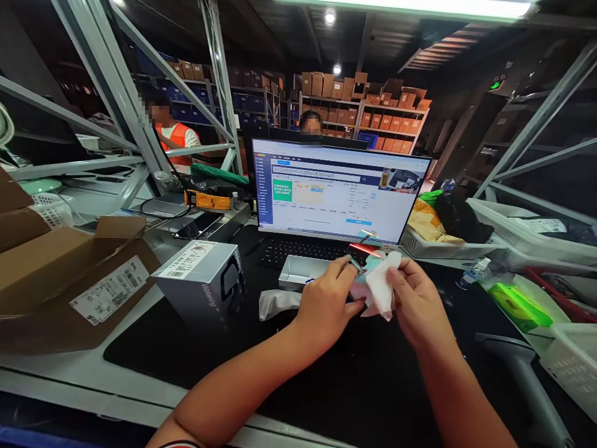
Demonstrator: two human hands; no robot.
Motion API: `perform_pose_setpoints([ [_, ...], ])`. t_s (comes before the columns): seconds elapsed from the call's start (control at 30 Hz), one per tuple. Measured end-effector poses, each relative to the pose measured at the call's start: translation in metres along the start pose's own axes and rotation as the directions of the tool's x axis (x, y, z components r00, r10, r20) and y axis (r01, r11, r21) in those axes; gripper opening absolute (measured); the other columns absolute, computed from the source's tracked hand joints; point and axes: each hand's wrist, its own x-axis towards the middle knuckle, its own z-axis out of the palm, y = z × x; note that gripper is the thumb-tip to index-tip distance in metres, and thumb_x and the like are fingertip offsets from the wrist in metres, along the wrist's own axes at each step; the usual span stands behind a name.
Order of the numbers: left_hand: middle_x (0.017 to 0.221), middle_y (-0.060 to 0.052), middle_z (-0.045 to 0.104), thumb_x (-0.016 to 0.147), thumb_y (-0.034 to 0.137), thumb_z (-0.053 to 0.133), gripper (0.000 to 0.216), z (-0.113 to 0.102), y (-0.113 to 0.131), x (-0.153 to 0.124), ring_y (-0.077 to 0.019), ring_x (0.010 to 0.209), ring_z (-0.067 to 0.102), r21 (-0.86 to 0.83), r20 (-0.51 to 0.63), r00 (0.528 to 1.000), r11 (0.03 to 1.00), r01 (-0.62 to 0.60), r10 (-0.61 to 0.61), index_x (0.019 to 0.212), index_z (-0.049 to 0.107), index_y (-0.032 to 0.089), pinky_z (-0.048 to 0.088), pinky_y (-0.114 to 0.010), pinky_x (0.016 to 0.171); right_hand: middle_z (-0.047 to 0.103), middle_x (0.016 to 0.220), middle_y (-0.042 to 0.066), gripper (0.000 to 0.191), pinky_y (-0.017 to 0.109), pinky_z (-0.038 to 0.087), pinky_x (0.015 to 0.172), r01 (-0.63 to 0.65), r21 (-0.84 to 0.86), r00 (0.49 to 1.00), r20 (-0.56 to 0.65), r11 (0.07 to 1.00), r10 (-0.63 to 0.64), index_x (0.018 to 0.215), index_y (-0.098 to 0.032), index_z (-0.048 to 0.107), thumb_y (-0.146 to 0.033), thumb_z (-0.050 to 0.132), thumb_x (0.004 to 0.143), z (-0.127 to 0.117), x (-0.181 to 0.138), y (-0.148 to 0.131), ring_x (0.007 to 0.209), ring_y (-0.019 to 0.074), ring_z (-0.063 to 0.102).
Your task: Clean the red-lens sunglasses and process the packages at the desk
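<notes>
My right hand [422, 305] is closed on a crumpled white tissue [380, 286], thumb and fingers pinching its upper edge. Opposite it, my left hand [326, 302] has its fingers bent round a small, thin-edged shiny thing, partly covered by the tissue; its kind cannot be made out. Behind my left hand lies a small open silver-grey box [298, 270]. A crumpled whitish pouch [277, 303] rests on the black mat [298, 404], left of that hand. Farther left stands a grey printed carton [200, 280] with a white label on top.
A monitor [326, 193] and keyboard [280, 252] stand behind my hands. An open cardboard box [69, 280] is at left. At right are a barcode scanner [522, 367], a small clear bottle [473, 274], a green packet [520, 308] and white baskets [448, 249]. Two people are beyond the desk.
</notes>
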Motion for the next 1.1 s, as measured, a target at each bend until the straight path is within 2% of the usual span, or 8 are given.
perform_pose_setpoints([
  [0.13,0.134,-0.012,0.064,0.077,0.024,0.081,0.042,0.003,-0.002,0.000,-0.0283,0.096,0.074,0.071,0.004,1.000,0.997,0.009,-0.009,0.113,0.060,0.021,0.063,-0.036,0.070,0.072,0.097,0.004,0.046,0.031,0.056,0.066,-0.034,-0.059,0.977,0.210,0.998,0.046,0.103,-0.025,0.054,-0.044,0.081,0.072,-0.002,-0.004,-0.005,0.081,0.0203,0.070],
  [0.3,0.134,-0.014,0.064,0.078,0.013,0.074,0.041,0.004,-0.007,0.004,-0.0318,0.090,0.075,0.167,-0.025,0.999,0.985,0.035,-0.032,0.116,0.061,0.019,0.061,-0.038,0.061,0.063,0.067,-0.003,0.025,0.028,0.042,0.059,0.196,-0.543,0.981,0.104,0.817,-0.166,0.077,-0.024,0.053,-0.032,0.077,0.073,0.013,-0.008,0.007,0.062,0.0150,0.056],
  [0.37,0.133,-0.014,0.065,0.076,0.012,0.073,0.043,0.004,-0.009,0.006,-0.0320,0.092,0.075,0.163,-0.030,0.999,0.986,0.027,-0.022,0.117,0.061,0.019,0.060,-0.037,0.060,0.058,0.061,-0.004,0.025,0.027,0.038,0.057,0.242,-0.602,0.970,0.126,0.761,-0.209,0.069,-0.024,0.053,-0.030,0.076,0.073,0.016,-0.004,0.009,0.058,0.0133,0.051],
  [0.6,0.129,-0.007,0.067,0.078,0.013,0.072,0.038,0.003,-0.002,0.006,-0.0262,0.098,0.073,0.031,0.000,0.999,0.998,-0.053,0.053,0.113,0.063,0.023,0.060,-0.031,0.066,0.068,0.075,0.000,0.034,0.029,0.049,0.058,0.083,-0.176,0.996,-0.006,0.981,-0.085,0.081,-0.021,0.060,-0.044,0.082,0.068,-0.004,0.019,-0.008,0.067,0.0174,0.062],
  [0.73,0.126,-0.007,0.066,0.076,0.012,0.074,0.039,0.006,0.003,0.003,-0.0252,0.102,0.071,-0.099,-0.040,0.997,0.992,-0.077,0.073,0.111,0.062,0.023,0.061,-0.033,0.076,0.069,0.081,-0.001,0.039,0.029,0.053,0.066,0.185,0.000,0.972,-0.146,0.983,-0.183,0.088,-0.022,0.060,-0.048,0.082,0.070,0.001,0.024,-0.013,0.072,0.0157,0.064],
  [0.83,0.123,-0.009,0.067,0.076,0.014,0.077,0.040,0.006,0.004,0.003,-0.0265,0.103,0.070,-0.106,-0.072,0.997,0.993,-0.049,0.041,0.112,0.060,0.020,0.060,-0.034,0.078,0.065,0.074,-0.003,0.038,0.025,0.050,0.058,0.163,0.058,0.978,-0.144,0.985,-0.154,0.090,-0.023,0.057,-0.055,0.074,0.077,0.015,0.016,-0.014,0.063,0.0128,0.059],
  [0.97,0.115,-0.009,0.068,0.080,0.020,0.076,0.034,-0.001,-0.001,0.005,-0.0271,0.103,0.069,-0.088,-0.064,0.998,0.996,-0.012,0.006,0.110,0.060,0.020,0.058,-0.034,0.077,0.065,0.080,-0.001,0.032,0.025,0.048,0.056,0.125,0.008,0.991,0.034,0.992,-0.126,0.095,-0.023,0.058,-0.049,0.071,0.080,0.024,-0.002,-0.016,0.065,0.0133,0.059],
  [1.1,0.112,-0.010,0.069,0.081,0.021,0.073,0.027,-0.007,-0.008,0.009,-0.0289,0.104,0.067,-0.065,-0.111,0.994,0.998,-0.023,0.016,0.105,0.060,0.020,0.054,-0.035,0.079,0.065,0.085,-0.001,0.023,0.027,0.048,0.068,0.296,-0.348,0.955,0.118,0.890,-0.272,0.089,-0.024,0.058,-0.028,0.076,0.074,0.026,-0.010,-0.020,0.078,0.0160,0.062],
])
